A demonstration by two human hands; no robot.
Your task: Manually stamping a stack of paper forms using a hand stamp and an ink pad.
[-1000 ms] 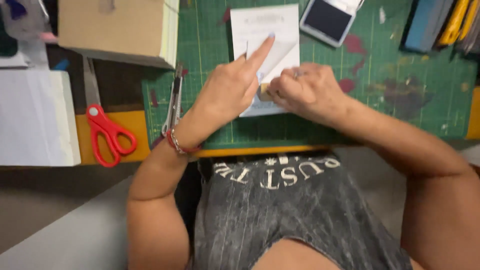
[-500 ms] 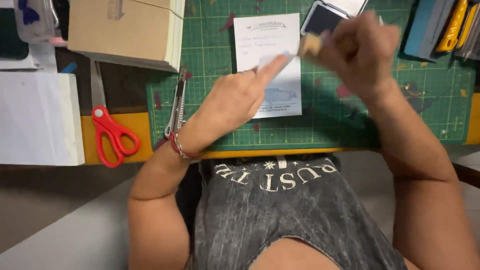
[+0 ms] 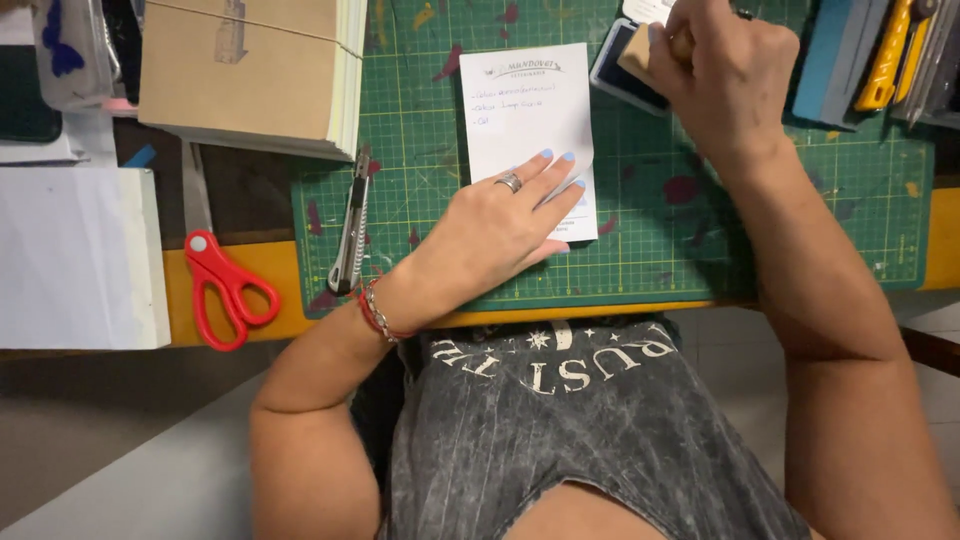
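A white slip of paper (image 3: 525, 110) with a printed header lies on the green cutting mat (image 3: 680, 240). My left hand (image 3: 490, 230) rests flat on the slip's lower part, fingers spread, pinning it down. My right hand (image 3: 725, 70) is at the back of the mat, closed around a small wooden stamp block (image 3: 640, 52). The block sits over a dark blue ink pad (image 3: 620, 80) in a white case. Whether the stamp touches the pad is hidden by my fingers.
A metal utility knife (image 3: 352, 225) lies at the mat's left edge. Red scissors (image 3: 225, 290) rest on the yellow table edge. A kraft-covered pad of paper (image 3: 245, 70) lies at the back left, white sheets (image 3: 75, 255) at the left, blue and yellow tools (image 3: 880, 50) at the back right.
My right hand has gone from the slip's lower corner up to the ink pad with the stamp. My left hand has flattened onto the paper, which now lies unfolded.
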